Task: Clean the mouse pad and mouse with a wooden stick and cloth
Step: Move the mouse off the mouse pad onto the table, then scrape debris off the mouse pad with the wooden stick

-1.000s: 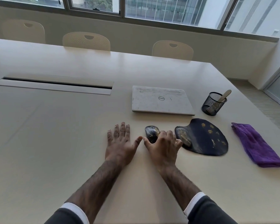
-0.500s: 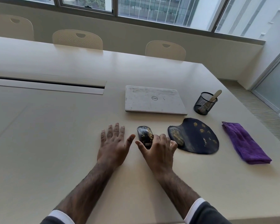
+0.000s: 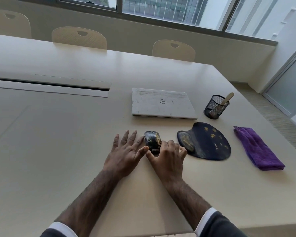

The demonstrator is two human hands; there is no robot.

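Observation:
A black mouse (image 3: 152, 141) with yellowish smears lies on the beige table (image 3: 58, 142). My left hand (image 3: 126, 151) rests flat just left of it, fingers spread, thumb near the mouse's rear. My right hand (image 3: 167, 156) lies at the mouse's right rear, fingers curled beside it, thumb touching its back. To the right lies a dark mouse pad (image 3: 207, 142) with a wrist rest and yellow stains. A folded purple cloth (image 3: 256, 147) lies farther right. A wooden stick (image 3: 226, 99) stands in a black mesh cup (image 3: 215, 107).
A closed white laptop (image 3: 162, 103) lies behind the mouse. A long cable slot (image 3: 50, 86) runs across the table at the left. Three beige chairs (image 3: 79, 37) stand at the far side under the windows. The table's right edge runs close past the cloth.
The camera view shifted slightly. My left thumb has come closer to the mouse's rear; both hands otherwise stay by the mouse.

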